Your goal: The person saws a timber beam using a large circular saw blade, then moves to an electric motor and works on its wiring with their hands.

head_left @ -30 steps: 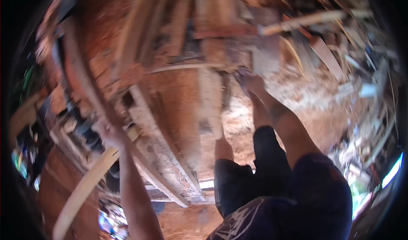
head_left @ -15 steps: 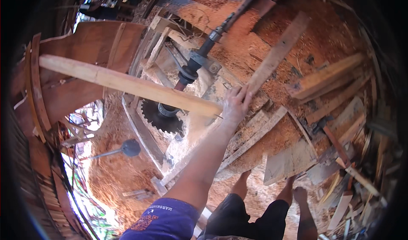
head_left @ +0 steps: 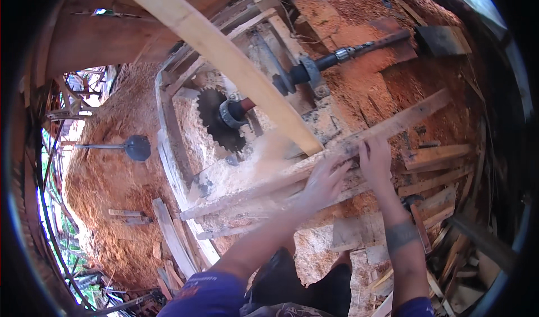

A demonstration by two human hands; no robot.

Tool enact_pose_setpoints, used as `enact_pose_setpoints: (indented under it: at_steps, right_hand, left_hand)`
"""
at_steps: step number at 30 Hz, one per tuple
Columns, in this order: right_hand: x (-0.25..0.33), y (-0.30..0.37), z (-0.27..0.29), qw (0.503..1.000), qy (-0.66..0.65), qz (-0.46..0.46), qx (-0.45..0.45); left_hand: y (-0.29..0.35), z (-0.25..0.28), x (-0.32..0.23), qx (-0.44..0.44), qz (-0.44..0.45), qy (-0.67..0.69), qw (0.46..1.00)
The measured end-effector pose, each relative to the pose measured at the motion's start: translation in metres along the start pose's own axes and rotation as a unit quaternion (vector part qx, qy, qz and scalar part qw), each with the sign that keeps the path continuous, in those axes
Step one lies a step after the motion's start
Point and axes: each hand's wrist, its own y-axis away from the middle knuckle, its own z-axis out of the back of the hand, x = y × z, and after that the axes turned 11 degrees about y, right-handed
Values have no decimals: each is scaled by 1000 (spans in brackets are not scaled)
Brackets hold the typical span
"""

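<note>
A long greyish wooden board (head_left: 252, 189) lies slantwise across the dusty saw table. My right hand (head_left: 375, 161) is closed over its near edge, right of the middle. Just left of it, my left hand (head_left: 325, 183) touches or hovers over the same board, fingers stretched and apart, slightly smeared by motion. A pale sawn plank (head_left: 224, 50) reaches from the upper left, passing above the saw's shaft, its near end by the board close to my left fingers. Left of this plank is a toothed circular saw blade (head_left: 216, 118); whether it spins cannot be told.
The shaft (head_left: 320, 64) runs from the blade to the upper right. A hammer (head_left: 418, 221) and offcuts (head_left: 438, 155) lie at right. A rod with a dark round end (head_left: 137, 147) stands out over sawdust at left. Wood scraps (head_left: 177, 235) lie lower left.
My right hand has come up from beside my leg onto the board. The left hand has loosened from the board, its fingers stretching out. My view has turned, and the pale plank slants more steeply.
</note>
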Motion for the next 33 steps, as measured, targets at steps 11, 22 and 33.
enact_pose_setpoints:
  at_steps: [11, 22, 33]
  right_hand:
    - [-2, -73, -73, 976, 208, 71, 3]
    - [-8, -78, -77, 981, 189, 19, 32]
    - [-6, -77, -78, 980, 193, 22, 44]
  left_hand:
    - [-119, 148, 302, -101, 296, -65, 948]
    - [-142, 120, 384, 109, 442, -172, 874]
    - [-130, 118, 369, 110, 460, -183, 862]
